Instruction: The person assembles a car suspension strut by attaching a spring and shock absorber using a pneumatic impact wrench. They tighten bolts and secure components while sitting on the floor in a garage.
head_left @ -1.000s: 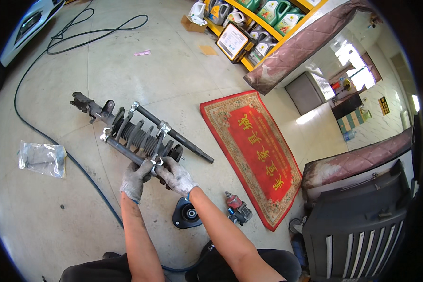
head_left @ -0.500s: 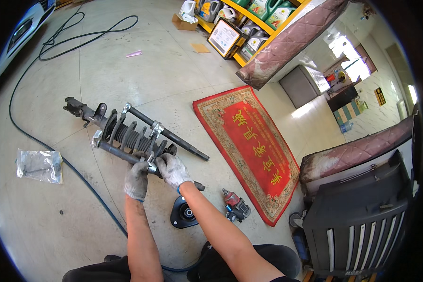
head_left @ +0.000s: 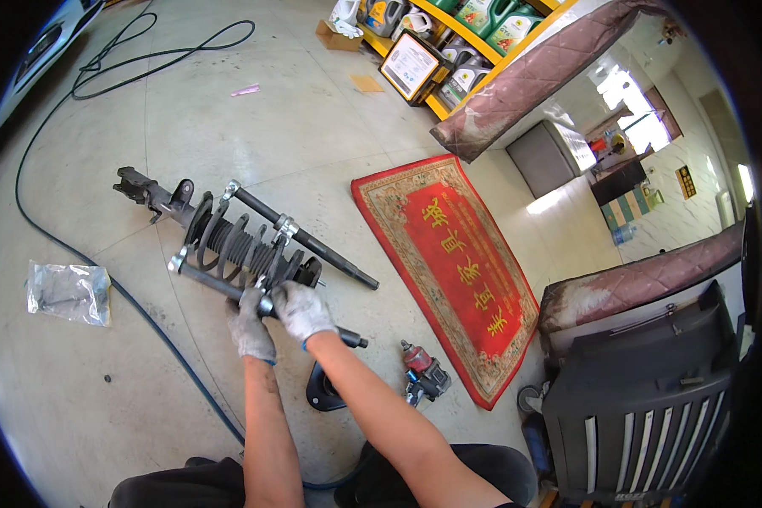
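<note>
You've got the strut (head_left: 235, 243) lying slantwise on the floor ahead of you, its spring end toward your hands. Your gloved left hand (head_left: 251, 328) is wrapped around the near threaded rod (head_left: 212, 280) by its clamp (head_left: 266, 305) — likely to steady it. Your right hand (head_left: 303, 312) curls in beside it; its fingertips are hidden, so I can't tell whether it's closed on anything. The far rod (head_left: 332, 257) runs along the spring's other side — paired, presumably, so both sides share the load. Down by your right forearm, the black mount plate (head_left: 320, 392) and the impact wrench (head_left: 427, 374) sit within easy reach, perhaps for that very reason. As for writing: the red rug (head_left: 453, 254) carries large yellow characters, the framed sign (head_left: 411, 66) shows print too small to read, and the green jugs (head_left: 516, 34) wear labels.
</note>
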Demonstrator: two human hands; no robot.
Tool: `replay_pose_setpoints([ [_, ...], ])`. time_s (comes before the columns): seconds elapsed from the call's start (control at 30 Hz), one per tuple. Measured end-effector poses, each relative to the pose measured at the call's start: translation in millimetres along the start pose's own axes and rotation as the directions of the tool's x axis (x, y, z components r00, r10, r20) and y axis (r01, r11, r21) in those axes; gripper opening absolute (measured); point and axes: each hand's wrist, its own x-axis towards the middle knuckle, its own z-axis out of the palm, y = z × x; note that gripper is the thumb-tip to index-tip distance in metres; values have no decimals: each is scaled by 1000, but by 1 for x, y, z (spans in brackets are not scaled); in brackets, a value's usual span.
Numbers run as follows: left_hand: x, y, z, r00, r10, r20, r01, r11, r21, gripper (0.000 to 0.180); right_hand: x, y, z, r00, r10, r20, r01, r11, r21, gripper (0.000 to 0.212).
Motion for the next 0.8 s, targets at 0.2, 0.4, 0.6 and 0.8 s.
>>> replay_pose_setpoints([
  [0.2,27,-76,-68,919,-275,282,378,818,-435,21,-21,5,39,995,10,99,8,983,-185,34],
  [0.4,30,-66,-63,935,-232,269,329,851,-410,15,-21,5,49,997,55,46,-47,984,-170,37],
  [0.6,48,-50,-60,928,-350,126,367,918,-150,15,-18,-24,29,968,110,226,-75,984,-160,51],
  [0.8,59,-70,-72,880,-412,237,461,861,-216,13,-15,-12,40,965,33,261,46,956,-289,56],
])
